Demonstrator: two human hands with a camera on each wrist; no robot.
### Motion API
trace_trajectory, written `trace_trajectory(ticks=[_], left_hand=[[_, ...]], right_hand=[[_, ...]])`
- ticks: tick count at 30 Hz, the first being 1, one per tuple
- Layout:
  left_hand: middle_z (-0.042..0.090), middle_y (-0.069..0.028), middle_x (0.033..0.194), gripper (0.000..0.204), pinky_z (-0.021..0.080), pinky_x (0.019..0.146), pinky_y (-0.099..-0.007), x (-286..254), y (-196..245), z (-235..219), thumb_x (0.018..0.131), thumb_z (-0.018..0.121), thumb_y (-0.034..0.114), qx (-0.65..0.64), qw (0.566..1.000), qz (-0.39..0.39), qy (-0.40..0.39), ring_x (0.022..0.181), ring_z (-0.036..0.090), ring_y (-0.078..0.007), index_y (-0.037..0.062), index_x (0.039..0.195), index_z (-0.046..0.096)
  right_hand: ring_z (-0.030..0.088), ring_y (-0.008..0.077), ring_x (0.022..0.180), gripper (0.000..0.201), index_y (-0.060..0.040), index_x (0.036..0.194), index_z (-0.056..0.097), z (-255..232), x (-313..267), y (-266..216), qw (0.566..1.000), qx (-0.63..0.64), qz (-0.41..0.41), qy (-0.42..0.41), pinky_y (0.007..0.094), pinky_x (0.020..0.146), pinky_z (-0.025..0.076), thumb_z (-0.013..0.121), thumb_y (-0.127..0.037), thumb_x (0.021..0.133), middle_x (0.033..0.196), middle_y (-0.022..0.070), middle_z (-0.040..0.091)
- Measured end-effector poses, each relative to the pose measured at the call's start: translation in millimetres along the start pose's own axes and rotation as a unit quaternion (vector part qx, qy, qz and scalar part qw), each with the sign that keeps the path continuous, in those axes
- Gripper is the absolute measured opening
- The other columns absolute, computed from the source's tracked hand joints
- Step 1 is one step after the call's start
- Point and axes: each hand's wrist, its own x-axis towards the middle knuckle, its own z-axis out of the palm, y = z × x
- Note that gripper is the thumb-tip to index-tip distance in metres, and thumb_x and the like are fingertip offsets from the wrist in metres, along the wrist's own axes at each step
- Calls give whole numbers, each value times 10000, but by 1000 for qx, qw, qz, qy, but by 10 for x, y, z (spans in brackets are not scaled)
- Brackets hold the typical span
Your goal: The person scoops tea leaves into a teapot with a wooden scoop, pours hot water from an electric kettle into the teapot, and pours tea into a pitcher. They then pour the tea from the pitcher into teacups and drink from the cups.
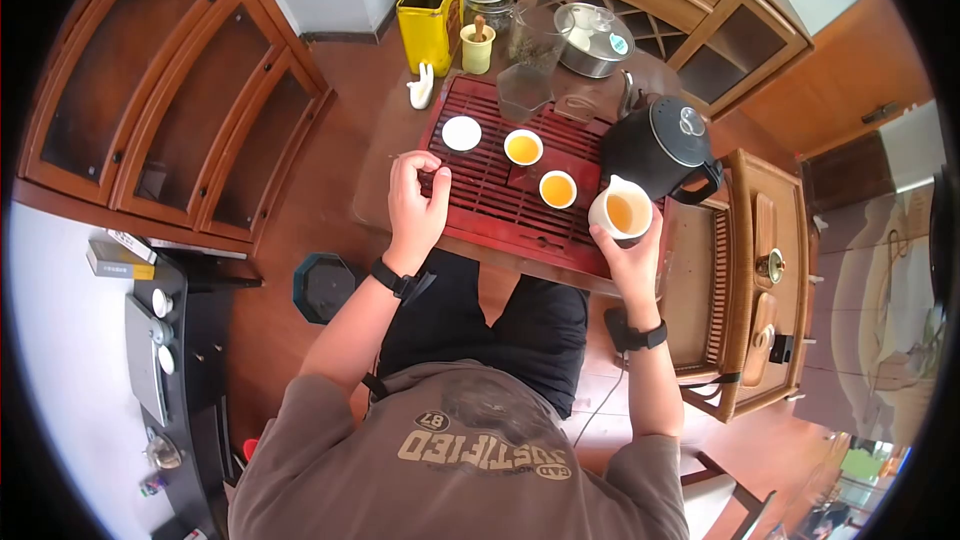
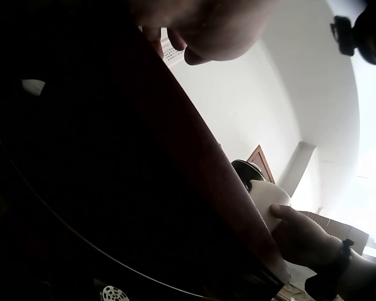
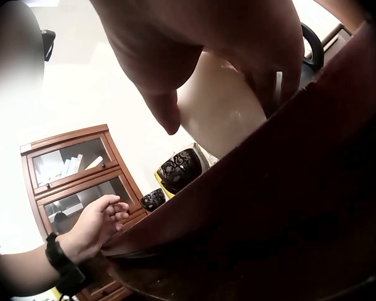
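Observation:
My right hand (image 1: pixel 632 255) grips a white spouted tea pitcher (image 1: pixel 607 215) with amber tea inside, at the right front of the slatted red-brown tea tray (image 1: pixel 480 205). Thumb and fingers wrap around its sides in the right wrist view. Left of the pitcher sit two small teacups, one nearer (image 1: pixel 558 190) and one farther (image 1: pixel 523 148), both holding amber tea. Dark patterned outsides show on the cups (image 3: pixel 180 170) from the right wrist. My left hand (image 1: pixel 415 210) rests at the tray's left front edge, fingers loosely curled around nothing. Near it is a small white-topped round piece (image 1: pixel 461 133).
A black kettle (image 1: pixel 660 145) stands right behind the pitcher. Behind the tray are a clear container (image 1: pixel 535 40), a yellow tin (image 1: pixel 430 25), a lidded glass jar (image 1: pixel 489 0), a cream tool holder (image 1: pixel 477 50) and a metal pot (image 1: pixel 595 45). A white figurine (image 1: pixel 421 87) sits at back left.

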Motion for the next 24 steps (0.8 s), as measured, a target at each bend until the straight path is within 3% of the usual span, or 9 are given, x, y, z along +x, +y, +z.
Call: trace_trajectory(ticks=[1, 3, 4, 6, 7, 11, 17, 24], left_hand=[[629, -108, 1016, 168, 500, 879, -380, -3, -27, 6, 926, 696, 30, 2, 1000, 6, -5, 960, 611, -287, 37, 1002, 547], [614, -67, 1081, 145, 445, 802, -291, 3, -35, 11, 954, 679, 17, -4, 1000, 13, -10, 901, 543, -162, 52, 1036, 565], [614, -67, 1081, 145, 445, 802, -291, 8, -6, 9, 954, 679, 17, -3, 1000, 18, -15, 901, 543, -162, 52, 1036, 565], [613, -85, 1088, 173, 472, 852, -325, 25, 98, 19, 932, 695, 19, 62, 994, 81, -27, 973, 572, -214, 48, 1046, 569], [622, -107, 1096, 215, 485, 909, -369, 0, 205, 32, 897, 721, 24, 66, 995, 57, -51, 1042, 589, -276, 41, 1051, 572], [648, -144, 1171, 349, 485, 979, -428, -59, 539, 227, 851, 789, 85, 85, 976, 125, -159, 1110, 598, -334, 25, 1128, 585], [648, -152, 1173, 513, 487, 967, -456, -97, 817, 603, 820, 853, 259, 144, 955, 160, -204, 1116, 591, -355, 27, 1197, 593], [663, -128, 1151, 536, 487, 893, -455, -128, 902, 792, 804, 869, 271, 183, 949, 141, -213, 1075, 608, -336, 42, 1195, 583]], right_hand=[[616, 266, 1236, 839, 24, 1458, 395, 11, -10, 6, 1000, -16, -10, 10, 391, 1067, 484, 900, -183, 821, 1326, 180, 601], [618, 267, 1237, 838, 23, 1461, 398, 26, -20, -22, 1000, -5, -8, 15, 391, 1068, 483, 899, -191, 823, 1327, 178, 607], [619, 267, 1238, 837, 22, 1464, 402, 34, -30, -36, 1000, 1, -6, 14, 392, 1069, 481, 897, -199, 826, 1327, 177, 612], [619, 263, 1241, 835, 21, 1466, 408, 71, -44, 2, 999, 11, -11, 28, 390, 1070, 479, 897, -198, 825, 1329, 173, 618], [620, 260, 1243, 833, 21, 1468, 414, 85, -48, 9, 999, 18, -19, 36, 389, 1072, 478, 897, -198, 825, 1331, 170, 623], [622, 266, 1248, 826, 17, 1470, 430, 115, -64, 17, 998, 33, -25, 48, 387, 1075, 475, 895, -189, 820, 1339, 167, 629], [619, 274, 1255, 829, 17, 1467, 442, 155, -80, 87, 997, 39, -30, 65, 390, 1083, 469, 898, -204, 811, 1343, 170, 630], [622, 290, 1254, 833, 21, 1459, 457, 147, -82, 50, 996, 27, -28, 75, 395, 1077, 473, 904, -220, 799, 1343, 178, 629]])
